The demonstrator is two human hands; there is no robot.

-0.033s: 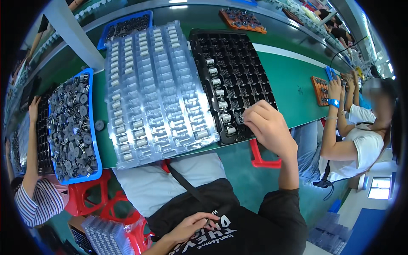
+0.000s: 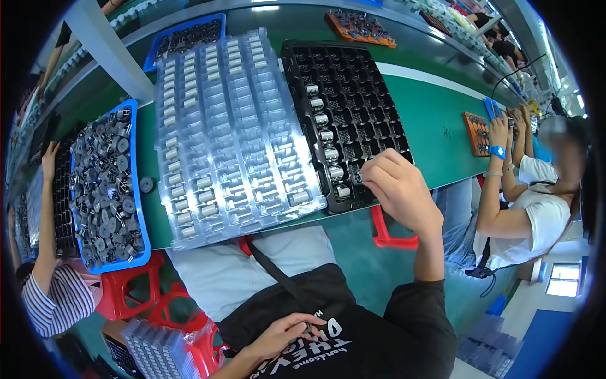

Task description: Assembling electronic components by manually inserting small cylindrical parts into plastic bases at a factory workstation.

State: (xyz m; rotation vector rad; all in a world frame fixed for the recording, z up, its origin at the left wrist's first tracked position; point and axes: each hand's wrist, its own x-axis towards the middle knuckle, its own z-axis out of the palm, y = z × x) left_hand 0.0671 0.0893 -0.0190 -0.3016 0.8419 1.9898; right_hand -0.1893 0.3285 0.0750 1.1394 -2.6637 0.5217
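My right hand (image 2: pixel 398 192) is over the near right part of a black compartment tray (image 2: pixel 356 136), fingertips pinched together. At those fingertips is a small shiny metal part (image 2: pixel 357 177), partly covered by the fingers. Down the tray's left side runs a column of silver metal cylinders (image 2: pixel 326 136), each in its own compartment. Low in front of my body, my left hand (image 2: pixel 284 335) has its fingers curled around a small dark round metal part (image 2: pixel 307 328). Left of the black tray lies a clear plastic blister tray (image 2: pixel 218 120), with silver cylinders in some of its pockets.
A blue bin (image 2: pixel 140 208) full of dark round parts stands at the left, with one loose dark disc (image 2: pixel 146 185) beside it. Another blue bin (image 2: pixel 151 60) and an orange tray (image 2: pixel 360 31) sit farther back. Co-workers sit on both sides; red stools (image 2: pixel 129 294) are below.
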